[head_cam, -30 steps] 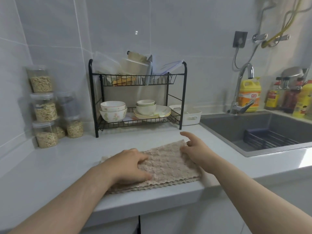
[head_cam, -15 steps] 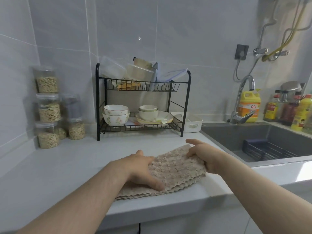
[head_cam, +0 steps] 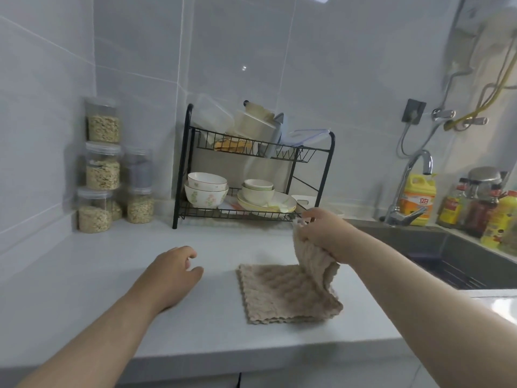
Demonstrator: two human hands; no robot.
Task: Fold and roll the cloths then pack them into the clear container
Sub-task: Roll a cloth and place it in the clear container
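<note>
A small stack of beige waffle-textured cloths [head_cam: 279,295] lies on the white counter [head_cam: 112,275] near its front edge. My right hand [head_cam: 321,233] is shut on the top beige cloth [head_cam: 313,261] and has lifted its right side, so it hangs curled above the stack. My left hand [head_cam: 173,270] hovers over the bare counter to the left of the stack, fingers loosely apart, holding nothing. A clear container [head_cam: 215,119] rests on the top shelf of the black dish rack [head_cam: 184,169].
The rack holds bowls [head_cam: 207,189] and plates on its lower shelf. Stacked jars of grain [head_cam: 102,169] stand in the left corner. A grey sink [head_cam: 447,253] with a tap [head_cam: 411,186] lies to the right, with bottles [head_cam: 419,197] behind it.
My right hand has picked up the top cloth and raised it off the stack. My left hand has come off the cloths and moved left. The stack now lies further right on the counter.
</note>
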